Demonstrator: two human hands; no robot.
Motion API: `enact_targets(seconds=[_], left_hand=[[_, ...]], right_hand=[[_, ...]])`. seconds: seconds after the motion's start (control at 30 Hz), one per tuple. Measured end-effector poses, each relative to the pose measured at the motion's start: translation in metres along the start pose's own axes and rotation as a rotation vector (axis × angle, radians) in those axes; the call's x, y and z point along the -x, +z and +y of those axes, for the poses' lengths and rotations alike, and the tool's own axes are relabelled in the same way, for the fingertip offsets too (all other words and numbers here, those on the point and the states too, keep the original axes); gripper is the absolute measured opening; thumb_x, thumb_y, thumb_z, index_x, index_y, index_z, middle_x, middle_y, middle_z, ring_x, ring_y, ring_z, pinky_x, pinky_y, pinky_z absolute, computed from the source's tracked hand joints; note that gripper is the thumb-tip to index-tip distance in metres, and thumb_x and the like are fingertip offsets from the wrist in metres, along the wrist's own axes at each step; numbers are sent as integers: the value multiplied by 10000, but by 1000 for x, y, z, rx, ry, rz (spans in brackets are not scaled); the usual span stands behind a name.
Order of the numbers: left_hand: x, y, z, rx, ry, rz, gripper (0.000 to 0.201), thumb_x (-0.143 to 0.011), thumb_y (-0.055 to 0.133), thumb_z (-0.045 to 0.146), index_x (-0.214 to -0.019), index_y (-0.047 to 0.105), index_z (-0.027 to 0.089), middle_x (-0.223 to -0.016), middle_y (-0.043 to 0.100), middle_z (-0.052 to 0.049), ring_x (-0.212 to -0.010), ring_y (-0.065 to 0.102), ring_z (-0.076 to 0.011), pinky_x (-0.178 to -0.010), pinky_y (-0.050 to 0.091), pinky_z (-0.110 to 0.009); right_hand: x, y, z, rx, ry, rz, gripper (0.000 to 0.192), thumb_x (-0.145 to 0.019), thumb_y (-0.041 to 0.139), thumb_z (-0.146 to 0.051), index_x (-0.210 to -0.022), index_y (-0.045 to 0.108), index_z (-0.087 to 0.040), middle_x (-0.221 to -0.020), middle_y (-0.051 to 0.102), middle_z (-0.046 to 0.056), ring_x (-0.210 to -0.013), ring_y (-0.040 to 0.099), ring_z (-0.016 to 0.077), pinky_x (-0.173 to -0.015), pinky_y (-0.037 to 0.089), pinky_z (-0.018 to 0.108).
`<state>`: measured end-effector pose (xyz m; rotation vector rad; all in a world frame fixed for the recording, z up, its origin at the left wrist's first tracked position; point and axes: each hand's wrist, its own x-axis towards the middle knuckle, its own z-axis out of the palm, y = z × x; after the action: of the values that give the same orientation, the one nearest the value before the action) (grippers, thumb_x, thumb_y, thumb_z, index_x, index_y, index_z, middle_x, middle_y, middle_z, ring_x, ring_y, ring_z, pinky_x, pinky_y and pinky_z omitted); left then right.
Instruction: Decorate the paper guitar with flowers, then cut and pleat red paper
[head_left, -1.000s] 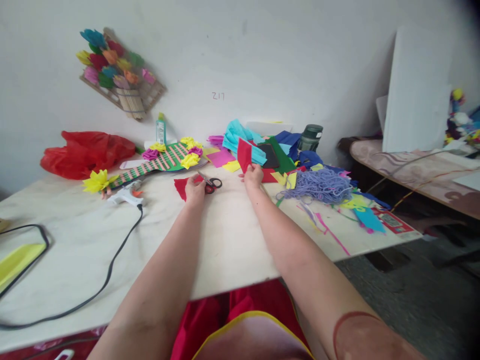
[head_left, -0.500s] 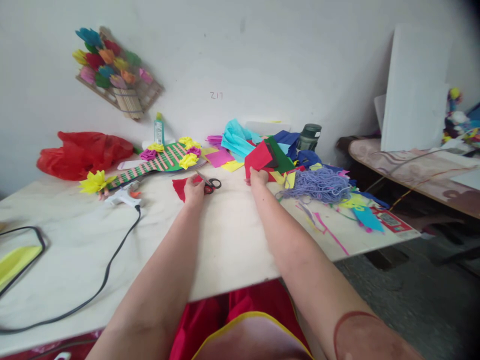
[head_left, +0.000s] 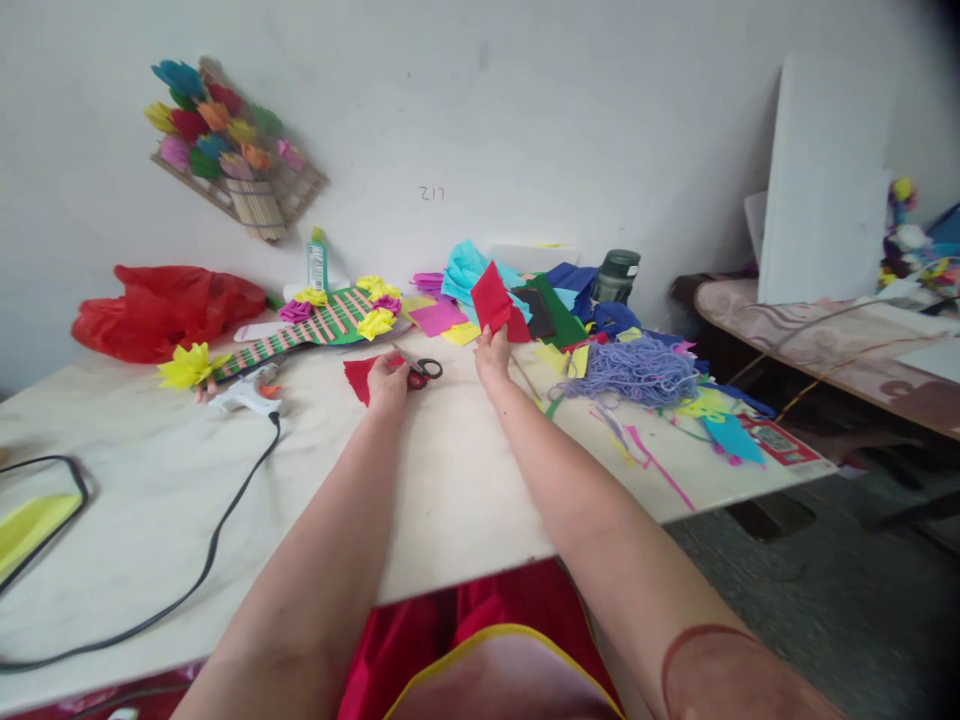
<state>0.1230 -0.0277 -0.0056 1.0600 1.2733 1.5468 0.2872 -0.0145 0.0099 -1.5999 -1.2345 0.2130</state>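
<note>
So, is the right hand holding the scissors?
No, the right hand holds up a red paper piece, while the scissors lie on the table beside the left hand.

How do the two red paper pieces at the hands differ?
The red piece in the right hand is lifted off the table and stands tilted; the red piece under the left hand lies flat on the table.
The lifted piece shows nearly whole; the flat piece is partly covered by the left hand, beside the scissors.
The lifted piece is pinched at its lower edge; the flat piece is pressed from above.
Both are the same red.
</note>
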Motion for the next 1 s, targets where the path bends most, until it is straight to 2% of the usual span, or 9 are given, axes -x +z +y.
enact_targets(seconds=[0.1,0.2,0.4,0.5,0.63,0.73,0.83,1.0], left_hand=[[1,1,0,16,2,-5,402,-673,544,90,-1072,577,120,-648,621,-8,-454,558,-81,-492,471,-195],[0,1,0,15,-6,-6,414,-671,547,93,-1083,572,118,-653,625,-12,-444,555,-81,-486,471,-198],[0,0,0,-6,-1,-27,409,-675,551,110,-1085,565,116,-659,629,-16,-445,554,-82,-500,482,-209],[1,-1,0,-4,15,-40,417,-678,555,121,-1094,563,117,-694,640,-23,-458,561,-81,-503,479,-206],[-1,-2,-2,-20,13,-44,419,-680,549,119,-1098,567,114,-655,629,-15,-458,566,-86,-501,477,-203],[-5,-2,-5,-40,12,-39,409,-676,552,122,-1085,577,119,-620,618,-5,-455,572,-92,-480,465,-193],[-7,-2,-7,-41,22,-38,403,-665,567,134,-1067,583,125,-612,616,0,-451,576,-99,-469,462,-195],[-2,-2,-3,-26,29,-62,419,-659,564,140,-1077,567,112,-556,604,11,-436,571,-102,-469,463,-192]], right_hand=[[2,-5,-2,-17,24,130,316,-902,258,-195,-1153,439,-132,-1028,621,131,-942,618,191,-794,460,280],[2,-9,-3,-56,-11,208,315,-868,295,-162,-1151,429,-129,-1112,596,149,-1050,568,197,-878,420,302],[4,-3,-5,-116,-219,284,302,-815,318,-123,-1078,462,-157,-1230,520,153,-1172,469,171,-959,373,319],[2,-7,-6,-102,-290,288,317,-806,317,-115,-1081,465,-170,-1291,469,142,-1220,413,160,-975,361,328],[-8,-31,2,57,-172,296,352,-819,291,-117,-1123,467,-145,-1334,414,155,-1256,366,157,-983,348,313],[-16,-49,15,170,-18,387,415,-811,255,-82,-1182,439,-111,-1377,344,176,-1297,306,168,-1007,320,338],[-21,-58,28,186,88,464,451,-788,268,-50,-1206,432,-96,-1406,287,191,-1327,242,198,-1033,283,401],[-26,-55,38,184,66,399,457,-778,300,-48,-1208,454,-54,-1426,272,191,-1345,194,191,-1066,238,371]])
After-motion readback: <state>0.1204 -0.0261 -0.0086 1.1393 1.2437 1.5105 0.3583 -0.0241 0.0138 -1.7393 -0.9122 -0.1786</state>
